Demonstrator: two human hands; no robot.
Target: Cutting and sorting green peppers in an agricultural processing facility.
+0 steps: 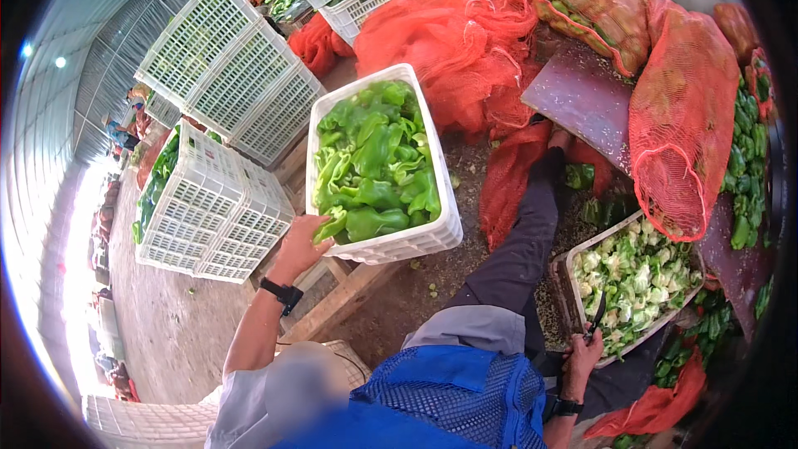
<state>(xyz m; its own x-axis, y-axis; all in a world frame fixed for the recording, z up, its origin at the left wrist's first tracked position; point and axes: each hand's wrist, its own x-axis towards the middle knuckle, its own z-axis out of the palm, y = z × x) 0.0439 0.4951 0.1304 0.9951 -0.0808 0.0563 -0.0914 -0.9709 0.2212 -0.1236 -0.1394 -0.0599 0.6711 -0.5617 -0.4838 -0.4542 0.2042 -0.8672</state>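
Note:
A white plastic crate [453,229] stands in front of me, heaped with cut green peppers [374,150]. At its near left corner, my left hand [301,246] has its fingers closed against a piece of green pepper [331,224]; the pepper partly hides the fingertips. Low on the right, my right hand [584,354] is closed around a small dark cutting tool [598,316], whose blade points up and away; whether it is a knife or scissors I cannot tell. Beside this hand sits a shallow crate [568,291] full of pale pepper cores and green trimmings [636,278].
Stacked white crates [237,75] rise on the left, with more crates [212,208] holding peppers below. Red mesh sacks [449,50] lie ahead. A filled red sack [682,116] rests on a purplish board [582,100] at right. Whole peppers [744,175] lie along the right edge.

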